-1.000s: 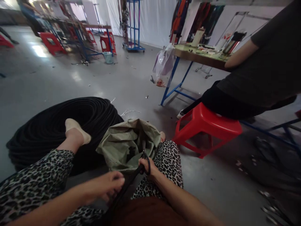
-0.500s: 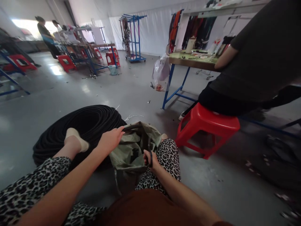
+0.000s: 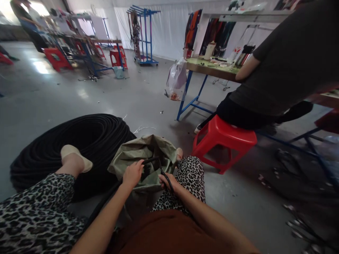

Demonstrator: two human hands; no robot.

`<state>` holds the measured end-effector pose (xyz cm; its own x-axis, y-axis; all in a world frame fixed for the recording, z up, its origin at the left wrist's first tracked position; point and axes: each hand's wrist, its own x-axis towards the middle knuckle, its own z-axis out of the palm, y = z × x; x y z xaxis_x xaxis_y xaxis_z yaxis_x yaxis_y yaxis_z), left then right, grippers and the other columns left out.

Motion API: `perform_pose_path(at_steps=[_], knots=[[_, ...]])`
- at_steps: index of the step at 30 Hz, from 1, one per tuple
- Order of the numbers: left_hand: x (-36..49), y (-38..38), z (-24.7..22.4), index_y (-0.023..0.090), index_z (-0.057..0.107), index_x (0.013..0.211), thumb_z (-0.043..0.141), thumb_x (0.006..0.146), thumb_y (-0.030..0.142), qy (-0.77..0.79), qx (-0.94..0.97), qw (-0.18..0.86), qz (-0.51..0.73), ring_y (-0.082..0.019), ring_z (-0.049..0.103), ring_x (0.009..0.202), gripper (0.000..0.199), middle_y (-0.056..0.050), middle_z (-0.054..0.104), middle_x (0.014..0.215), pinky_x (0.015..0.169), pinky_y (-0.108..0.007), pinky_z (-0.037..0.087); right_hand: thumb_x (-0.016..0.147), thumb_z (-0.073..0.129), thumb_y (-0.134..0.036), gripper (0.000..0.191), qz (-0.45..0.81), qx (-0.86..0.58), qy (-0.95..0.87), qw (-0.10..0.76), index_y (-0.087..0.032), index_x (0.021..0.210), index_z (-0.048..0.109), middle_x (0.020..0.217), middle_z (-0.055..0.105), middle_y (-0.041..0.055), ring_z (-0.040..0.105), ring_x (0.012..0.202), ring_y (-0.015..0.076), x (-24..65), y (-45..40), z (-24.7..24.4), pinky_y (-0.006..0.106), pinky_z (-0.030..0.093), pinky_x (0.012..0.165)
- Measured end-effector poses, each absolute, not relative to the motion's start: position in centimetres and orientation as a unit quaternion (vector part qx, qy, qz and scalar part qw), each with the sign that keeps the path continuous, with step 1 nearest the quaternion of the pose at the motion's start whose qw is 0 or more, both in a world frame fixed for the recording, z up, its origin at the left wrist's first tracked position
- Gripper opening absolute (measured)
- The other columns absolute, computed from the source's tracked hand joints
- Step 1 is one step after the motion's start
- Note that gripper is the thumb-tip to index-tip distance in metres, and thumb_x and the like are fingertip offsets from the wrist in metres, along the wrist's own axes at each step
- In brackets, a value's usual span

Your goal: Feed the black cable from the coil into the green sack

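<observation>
My left hand (image 3: 133, 173) is closed around a black cord (image 3: 150, 160), whose end reaches over the mouth of an olive-green sack (image 3: 123, 155). In my right hand (image 3: 168, 181) are black-handled scissors (image 3: 166, 180), their blades pointing up and left at the cord. Whether the blades touch the cord cannot be made out. The sack stands between my legs with its mouth open and some dark pieces inside. To its left lies a large coil of black cord (image 3: 53, 135), with my foot resting on it.
A person in a dark shirt (image 3: 286, 70) sits on a red stool (image 3: 225, 134) at a workbench (image 3: 212, 69) on the right. A plastic bag (image 3: 177, 79) hangs from its corner. Further back stand a blue rack (image 3: 145, 35) and a bin (image 3: 118, 72).
My left hand has moved from the sack's rim down over its opening, with the cord stretched toward the scissors. The scissors have tilted left. The whole view has shifted to the right.
</observation>
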<state>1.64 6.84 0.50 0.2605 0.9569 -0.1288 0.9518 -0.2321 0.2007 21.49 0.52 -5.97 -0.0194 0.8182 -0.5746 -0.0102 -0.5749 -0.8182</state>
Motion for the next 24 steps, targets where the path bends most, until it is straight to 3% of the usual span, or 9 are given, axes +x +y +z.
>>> perform_pose_path(at_steps=[4, 11, 18, 24], knots=[[2.1, 7.4, -0.4, 0.014, 0.058, 0.129, 0.033, 0.097, 0.022, 0.615, 0.778, 0.121, 0.035, -0.022, 0.063, 0.111, 0.041, -0.013, 0.067, 0.123, 0.092, -0.033, 0.046, 0.084, 0.066, -0.035, 0.025, 0.614, -0.628, -0.359, 0.317, -0.015, 0.071, 0.058, 0.063, 0.059, -0.0013, 0.054, 0.051, 0.0091, 21.8, 0.9, -6.6, 0.020, 0.040, 0.051], [2.6, 5.8, -1.2, 0.028, 0.053, 0.137, 0.032, 0.099, 0.039, 0.591, 0.796, 0.130, 0.021, -0.021, 0.066, 0.096, 0.045, -0.008, 0.070, 0.107, 0.082, -0.032, 0.047, 0.085, 0.065, -0.038, 0.028, 0.602, -0.628, -0.389, 0.302, -0.015, 0.071, 0.057, 0.061, 0.057, -0.0023, 0.056, 0.053, 0.0106, 21.2, 0.6, -7.5, 0.021, 0.043, 0.054], [1.2, 5.7, -1.3, 0.014, 0.062, 0.120, 0.037, 0.096, 0.024, 0.582, 0.806, 0.113, 0.008, -0.023, 0.063, 0.105, 0.036, -0.014, 0.068, 0.113, 0.090, -0.036, 0.044, 0.083, 0.068, -0.040, 0.029, 0.593, -0.645, -0.408, 0.255, -0.016, 0.071, 0.057, 0.055, 0.054, -0.0036, 0.056, 0.050, 0.0110, 20.5, 0.2, -8.7, 0.021, 0.040, 0.052], [1.1, 4.9, -1.4, 0.023, 0.057, 0.131, 0.036, 0.097, 0.027, 0.591, 0.794, 0.140, 0.010, -0.021, 0.065, 0.098, 0.040, -0.009, 0.069, 0.106, 0.084, -0.033, 0.045, 0.085, 0.066, -0.040, 0.029, 0.620, -0.633, -0.373, 0.274, -0.015, 0.072, 0.057, 0.061, 0.058, -0.0022, 0.055, 0.049, 0.0094, 20.0, 0.5, -9.2, 0.021, 0.041, 0.052]])
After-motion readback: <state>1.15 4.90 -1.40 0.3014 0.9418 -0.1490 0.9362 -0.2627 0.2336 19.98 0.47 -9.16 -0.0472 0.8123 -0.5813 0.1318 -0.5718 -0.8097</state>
